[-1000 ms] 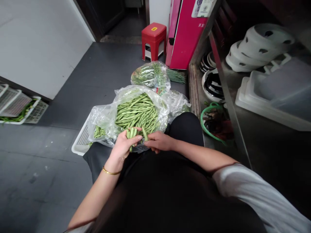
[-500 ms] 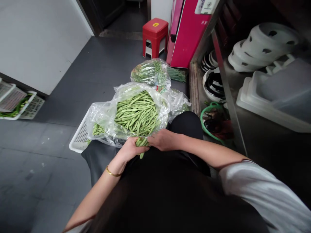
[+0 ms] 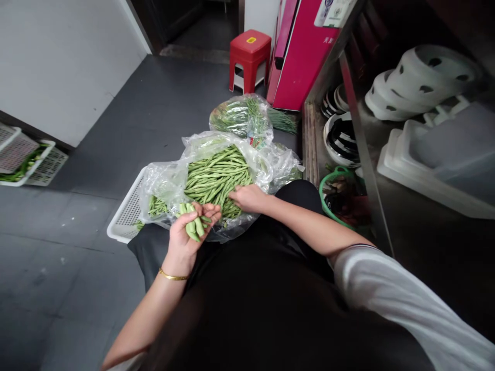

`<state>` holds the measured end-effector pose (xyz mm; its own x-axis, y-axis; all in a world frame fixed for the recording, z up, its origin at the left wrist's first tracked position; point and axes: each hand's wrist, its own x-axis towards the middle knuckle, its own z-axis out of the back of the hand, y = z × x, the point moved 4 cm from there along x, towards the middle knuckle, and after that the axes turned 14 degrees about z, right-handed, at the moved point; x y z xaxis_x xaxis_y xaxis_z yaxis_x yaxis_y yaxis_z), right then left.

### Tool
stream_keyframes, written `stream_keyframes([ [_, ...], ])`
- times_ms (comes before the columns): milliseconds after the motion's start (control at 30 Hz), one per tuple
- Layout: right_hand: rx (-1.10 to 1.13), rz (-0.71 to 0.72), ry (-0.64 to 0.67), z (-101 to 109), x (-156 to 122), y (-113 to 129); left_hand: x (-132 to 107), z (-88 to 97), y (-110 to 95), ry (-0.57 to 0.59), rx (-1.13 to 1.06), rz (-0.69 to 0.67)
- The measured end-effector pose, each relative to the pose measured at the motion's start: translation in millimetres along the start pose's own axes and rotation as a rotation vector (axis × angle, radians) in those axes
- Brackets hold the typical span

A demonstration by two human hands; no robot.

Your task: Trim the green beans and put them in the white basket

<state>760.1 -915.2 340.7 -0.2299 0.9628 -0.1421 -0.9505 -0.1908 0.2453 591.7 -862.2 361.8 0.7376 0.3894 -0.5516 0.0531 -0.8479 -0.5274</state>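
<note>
Short pieces of green bean (image 3: 195, 226) lie in my left hand (image 3: 181, 238), which is turned palm up with its fingers curled around them. Long green beans (image 3: 214, 172) fill an opened clear plastic bag (image 3: 199, 139) in front of my knees. My right hand (image 3: 249, 198) is at the near right side of this pile, its fingers curled down against the beans. Whether it grips any is hidden. Left of the pile, more short bean pieces (image 3: 157, 206) show in a white perforated basket (image 3: 119, 222), partly covered by the bag.
Beyond the beans lies another bag of thin green stalks (image 3: 235, 114). A red stool (image 3: 250, 46) stands farther back beside a pink cabinet (image 3: 301, 62). On the right are metal shelving (image 3: 365, 175) and a green basket (image 3: 327, 198). White crates (image 3: 50, 165) stand at far left.
My hands have parted. The left moved left and turned palm up with the bean pieces in it; the right left the bunch and moved forward onto the pile.
</note>
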Motion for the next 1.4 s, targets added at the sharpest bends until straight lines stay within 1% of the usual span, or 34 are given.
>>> stream_keyframes([
  [33,-0.023,0.039,0.062,-8,9,2,-1,0.2,2,-0.001,0.009,0.026],
  [100,-0.026,0.082,0.106,-17,22,5,-3,-0.5,6,0.019,0.036,0.065],
  [167,-0.021,0.076,0.087,-15,25,0,-4,-1.6,10,0.05,0.07,0.102],
  [200,-0.013,0.054,0.042,-9,23,-5,-3,-1.8,13,0.059,0.088,0.131],
  [233,0.01,0.017,-0.038,-1,19,-12,-2,-1.8,16,0.061,0.105,0.165],
  [267,0.053,-0.027,-0.154,10,13,-19,0,-1.8,19,0.058,0.12,0.2],
  [333,0.198,-0.11,-0.463,34,-4,-29,3,-3.2,24,0.051,0.144,0.242],
  [400,0.414,-0.158,-0.754,50,-22,-32,6,-6.5,26,0.04,0.153,0.235],
  [467,0.702,-0.185,-0.961,53,-34,-26,7,-10.7,26,0.004,0.17,0.206],
  [500,0.863,-0.197,-1.034,50,-38,-20,7,-12.8,26,-0.026,0.19,0.192],
  [533,1.021,-0.208,-1.081,45,-40,-13,7,-15.1,27,-0.053,0.217,0.181],
  [567,1.164,-0.214,-1.101,38,-42,-3,7,-17.5,28,-0.073,0.247,0.17],
  [600,1.282,-0.215,-1.096,29,-43,7,8,-19.5,29,-0.088,0.268,0.155],
  [667,1.449,-0.201,-1.024,11,-46,27,12,-21.6,31,-0.114,0.259,0.1],
  [733,1.516,-0.177,-0.939,-6,-50,42,16,-20.7,32,-0.14,0.22,0.037],
  [767,1.504,-0.166,-0.903,-12,-53,45,18,-19.7,32,-0.152,0.209,0.007],
  [800,1.456,-0.156,-0.866,-17,-56,46,18,-19.0,31,-0.158,0.213,-0.023],
  [867,1.252,-0.115,-0.762,-22,-62,45,17,-18.9,29,-0.158,0.258,-0.093],
  [933,0.987,-0.006,-0.604,-23,-63,44,14,-19.6,27,-0.166,0.331,-0.172],
  [1000,0.806,0.101,-0.498,-21,-62,45,10,-20.6,25,-0.172,0.403,-0.235],
  [1033,0.787,0.119,-0.489,-20,-61,45,8,-20.8,25,-0.173,0.423,-0.259],
  [1067,0.826,0.095,-0.521,-17,-60,43,6,-20.5,24,-0.174,0.426,-0.281],
  [1100,0.916,0.031,-0.593,-14,-59,39,4,-19.8,24,-0.172,0.414,-0.299],
  [1167,1.186,-0.135,-0.777,-8,-57,27,0,-17.6,24,-0.161,0.371,-0.322],
  [1200,1.319,-0.2,-0.844,-6,-56,22,-2,-16.8,24,-0.144,0.36,-0.324],
  [1233,1.414,-0.227,-0.86,-3,-53,18,-4,-16.5,25,-0.118,0.361,-0.314],
  [1267,1.46,-0.207,-0.809,0,-49,17,-6,-16.7,25,-0.087,0.372,-0.293],
  [1367,1.411,-0.027,-0.485,7,-36,23,-8,-18.5,30,0.001,0.44,-0.193],
  [1400,1.386,0.012,-0.416,8,-33,27,-8,-19.4,31,0.021,0.469,-0.159],
])
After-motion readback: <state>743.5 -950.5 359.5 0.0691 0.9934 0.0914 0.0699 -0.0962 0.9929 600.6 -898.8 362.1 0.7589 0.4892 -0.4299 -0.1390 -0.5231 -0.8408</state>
